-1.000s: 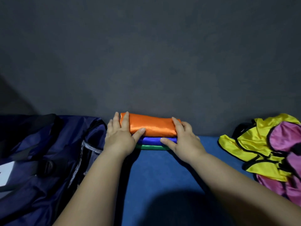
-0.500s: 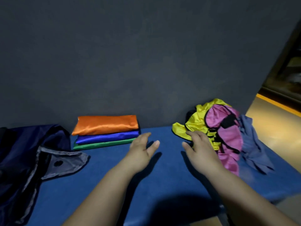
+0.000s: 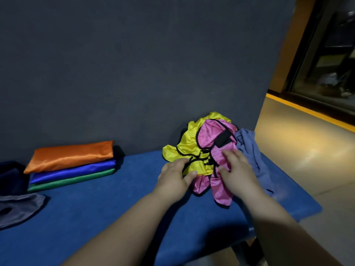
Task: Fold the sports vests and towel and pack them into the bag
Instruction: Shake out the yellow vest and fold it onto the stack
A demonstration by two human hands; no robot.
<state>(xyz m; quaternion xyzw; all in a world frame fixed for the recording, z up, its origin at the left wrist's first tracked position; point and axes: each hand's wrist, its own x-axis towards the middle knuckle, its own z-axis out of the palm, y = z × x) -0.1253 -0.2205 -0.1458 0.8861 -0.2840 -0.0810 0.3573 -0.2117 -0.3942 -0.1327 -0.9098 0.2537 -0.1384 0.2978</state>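
1. Here our left hand rests on the yellow vest; we cannot tell whether its fingers grip the cloth.
2. Our right hand lies on the pink vest, fingers straight, holding nothing.
3. Both vests lie crumpled on the table, with the towel touching them at 3 o'clock.
4. The folded stack, orange on top, sits at their 9 o'clock, the bag just beyond.

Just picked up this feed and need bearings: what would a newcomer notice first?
The bright tangle of yellow vest and pink vest at the right end of the bench, with the towel against its right side and the left hand and right hand on the heap. Next, the neat stack at back left: orange vest on blue vest on green vest.
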